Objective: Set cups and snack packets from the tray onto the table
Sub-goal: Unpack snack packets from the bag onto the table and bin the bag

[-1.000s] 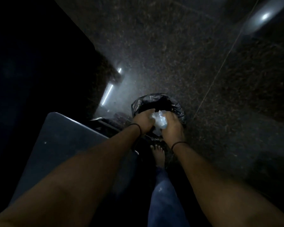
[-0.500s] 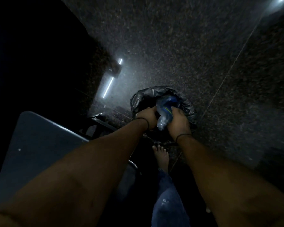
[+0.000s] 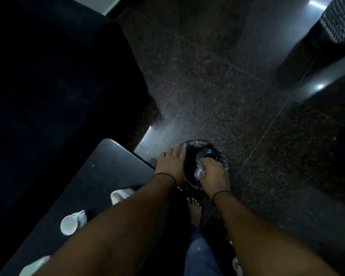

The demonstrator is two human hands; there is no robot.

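A dim, underexposed wide-angle view: the left third of the frame falls into near-black shadow, while cool light strikes the speckled floor (image 3: 207,86) as glare streaks at upper right and a small bright slash at centre left. Both forearms in the foreground look soft and stretched toward the lower edge by lens distortion, and grain runs throughout. White cups (image 3: 72,224) on the table (image 3: 108,166) at lower left catch the light.
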